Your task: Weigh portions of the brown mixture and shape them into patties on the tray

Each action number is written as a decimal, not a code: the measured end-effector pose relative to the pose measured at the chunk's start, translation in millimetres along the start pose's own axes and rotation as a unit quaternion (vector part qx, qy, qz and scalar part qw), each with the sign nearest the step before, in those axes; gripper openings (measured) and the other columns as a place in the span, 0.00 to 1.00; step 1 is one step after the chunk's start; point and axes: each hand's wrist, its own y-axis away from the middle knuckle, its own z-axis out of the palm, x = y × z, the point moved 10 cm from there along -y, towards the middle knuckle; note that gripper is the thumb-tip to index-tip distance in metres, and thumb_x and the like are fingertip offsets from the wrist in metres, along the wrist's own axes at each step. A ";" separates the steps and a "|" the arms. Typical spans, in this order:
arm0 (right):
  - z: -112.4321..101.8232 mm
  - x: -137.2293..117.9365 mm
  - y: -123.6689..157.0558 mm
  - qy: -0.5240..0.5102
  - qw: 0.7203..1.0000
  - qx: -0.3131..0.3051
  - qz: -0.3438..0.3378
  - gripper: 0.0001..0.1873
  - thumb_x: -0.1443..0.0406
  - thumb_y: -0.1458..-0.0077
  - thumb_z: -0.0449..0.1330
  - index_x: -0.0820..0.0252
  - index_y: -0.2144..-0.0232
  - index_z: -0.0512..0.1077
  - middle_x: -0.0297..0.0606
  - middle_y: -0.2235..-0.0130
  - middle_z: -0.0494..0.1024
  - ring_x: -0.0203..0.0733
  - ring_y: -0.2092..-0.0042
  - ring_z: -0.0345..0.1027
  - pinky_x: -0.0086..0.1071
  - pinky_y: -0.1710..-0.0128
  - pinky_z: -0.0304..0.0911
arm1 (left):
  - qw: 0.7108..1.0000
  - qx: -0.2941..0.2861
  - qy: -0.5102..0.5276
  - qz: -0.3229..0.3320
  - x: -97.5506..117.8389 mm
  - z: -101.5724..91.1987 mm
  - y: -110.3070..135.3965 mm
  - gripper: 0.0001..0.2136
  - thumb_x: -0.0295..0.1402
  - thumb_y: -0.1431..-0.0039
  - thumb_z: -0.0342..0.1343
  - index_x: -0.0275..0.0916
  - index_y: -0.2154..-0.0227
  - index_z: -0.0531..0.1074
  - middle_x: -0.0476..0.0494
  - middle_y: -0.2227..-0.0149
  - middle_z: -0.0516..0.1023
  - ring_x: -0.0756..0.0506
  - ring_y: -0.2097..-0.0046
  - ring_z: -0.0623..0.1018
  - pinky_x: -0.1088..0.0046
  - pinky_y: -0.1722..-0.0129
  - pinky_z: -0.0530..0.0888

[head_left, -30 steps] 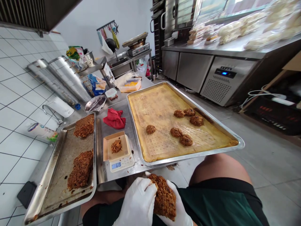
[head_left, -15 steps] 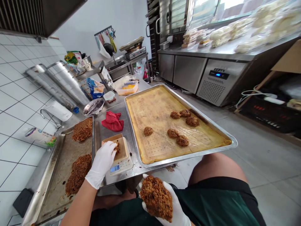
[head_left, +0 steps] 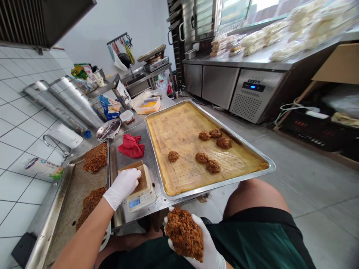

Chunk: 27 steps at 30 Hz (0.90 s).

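My left hand [head_left: 126, 185], in a white glove, is over a paper-lined box [head_left: 145, 175] on a digital kitchen scale [head_left: 149, 198]. Its fingers are closed round a small lump of brown shredded mixture, nearly all hidden by the glove. My right hand [head_left: 211, 244], gloved too, cups a large lump of the same mixture [head_left: 184, 233] above my lap. Several small brown balls [head_left: 213, 166] sit on the yellowish sheet in a big metal baking tray [head_left: 273, 166].
A second metal tray [head_left: 63, 209] on the left carries two mounds of the mixture [head_left: 95, 157]. A red cloth [head_left: 131, 145] lies behind the scale. Farther back are a plastic container with yellow contents [head_left: 148, 107] and a covered bowl [head_left: 109, 129]. The baking tray's near edge overhangs the counter.
The small lump, partly visible under my left fingers before, is now almost wholly covered by them. The scale's reading has risen. My right hand still holds the large lump.
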 end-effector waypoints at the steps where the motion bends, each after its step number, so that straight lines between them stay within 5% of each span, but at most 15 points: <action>1: 1.3 0.5 0.0 -0.002 1.000 -0.002 0.003 0.26 0.51 0.42 0.59 0.60 0.48 0.76 0.46 0.46 0.81 0.52 0.46 0.75 0.48 0.46 0.64 | 1.000 0.002 -0.001 -0.007 -0.8 -1.5 0.1 0.07 0.26 0.41 0.51 0.40 0.67 0.74 0.41 0.64 0.80 0.41 0.59 0.80 0.66 0.58 0.70; 8: 3.9 2.9 -0.3 -0.010 1.000 -0.008 0.006 0.26 0.51 0.41 0.58 0.60 0.47 0.76 0.46 0.46 0.80 0.52 0.46 0.74 0.49 0.45 0.63 | 0.997 0.041 -0.007 -0.063 -12.6 -31.0 11.6 0.08 0.26 0.38 0.49 0.41 0.64 0.73 0.42 0.63 0.81 0.41 0.59 0.80 0.67 0.58 0.69; 11: 4.7 3.0 0.2 -0.009 1.000 -0.009 0.004 0.26 0.51 0.41 0.58 0.59 0.46 0.75 0.46 0.46 0.81 0.52 0.46 0.74 0.49 0.46 0.64 | 0.989 0.105 0.012 -0.099 -9.0 -57.2 32.3 0.11 0.26 0.35 0.45 0.41 0.55 0.70 0.42 0.56 0.79 0.43 0.56 0.79 0.68 0.56 0.70; 15: 1.8 3.0 -0.4 -0.015 1.000 0.012 0.000 0.25 0.51 0.41 0.58 0.60 0.48 0.75 0.45 0.47 0.81 0.51 0.47 0.75 0.49 0.46 0.64 | 0.967 0.198 0.148 -0.057 50.2 -73.8 71.3 0.06 0.30 0.32 0.50 0.44 0.57 0.70 0.46 0.55 0.77 0.46 0.56 0.79 0.70 0.54 0.73; 20: -18.2 -5.2 -0.5 -0.003 0.996 0.073 -0.046 0.19 0.52 0.44 0.62 0.57 0.55 0.78 0.38 0.56 0.84 0.46 0.53 0.75 0.45 0.44 0.63 | 0.964 0.179 0.166 0.110 165.7 -39.7 94.9 0.07 0.23 0.37 0.52 0.40 0.66 0.72 0.45 0.63 0.78 0.43 0.61 0.78 0.66 0.59 0.78; 23: -27.4 -9.3 1.1 0.024 0.992 0.103 -0.064 0.15 0.52 0.47 0.65 0.53 0.61 0.79 0.38 0.60 0.85 0.50 0.50 0.74 0.46 0.39 0.60 | 0.961 0.193 0.150 0.128 184.1 -30.1 99.2 0.09 0.20 0.41 0.51 0.38 0.64 0.73 0.43 0.64 0.79 0.41 0.63 0.78 0.63 0.62 0.80; 27: -14.0 -1.3 -0.6 0.022 0.997 0.073 -0.029 0.16 0.52 0.45 0.63 0.56 0.60 0.80 0.38 0.59 0.85 0.49 0.48 0.74 0.46 0.39 0.60 | 0.955 0.207 0.161 0.138 177.5 -41.4 108.2 0.10 0.21 0.40 0.50 0.40 0.61 0.73 0.44 0.65 0.80 0.41 0.64 0.79 0.63 0.63 0.80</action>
